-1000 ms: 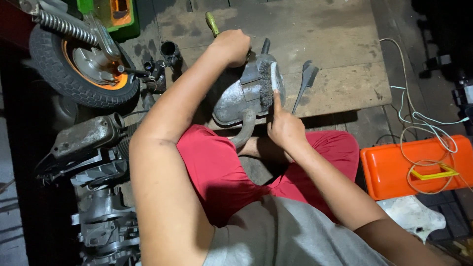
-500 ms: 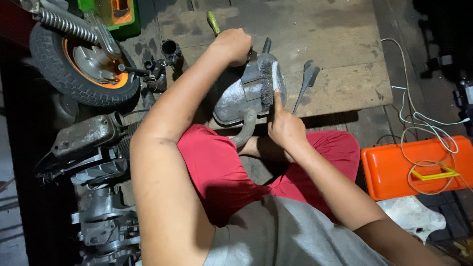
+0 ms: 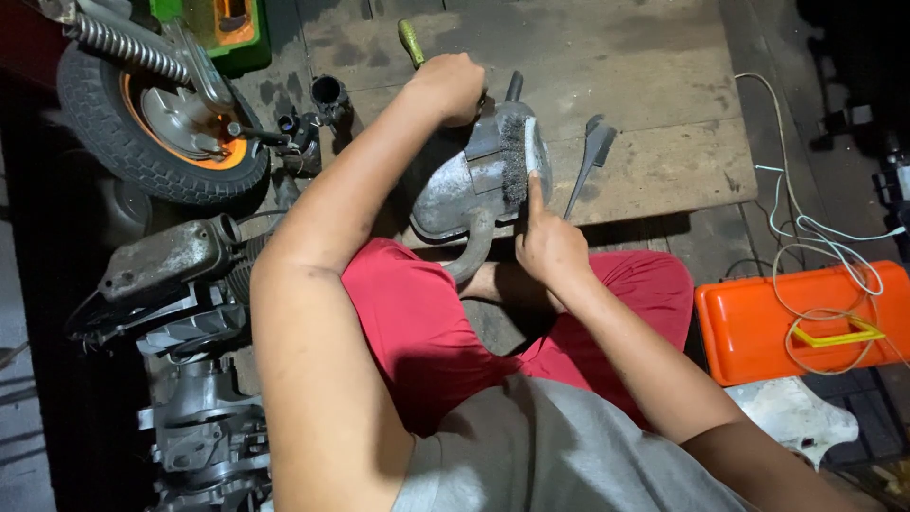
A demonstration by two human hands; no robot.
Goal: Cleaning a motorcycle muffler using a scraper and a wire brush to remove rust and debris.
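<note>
A grey, dirty metal exhaust part [image 3: 455, 194] with a bent pipe rests at the near edge of a wooden board [image 3: 654, 85], over my lap. My left hand [image 3: 447, 87] grips its far end and steadies it. My right hand [image 3: 548, 242] holds a wire brush [image 3: 519, 156], index finger stretched along the brush's back, bristles pressed against the part's right side. A green-handled tool [image 3: 411, 43] lies just beyond my left hand.
A small wheel with an orange hub [image 3: 156, 118] and engine parts [image 3: 175, 284] lie to the left. A dark metal tool [image 3: 592, 156] lies right of the brush. An orange case [image 3: 787, 318] with white cables [image 3: 806, 228] sits at the right.
The brush and my right hand have shifted slightly along the part; my left hand stays gripped on its far end.
</note>
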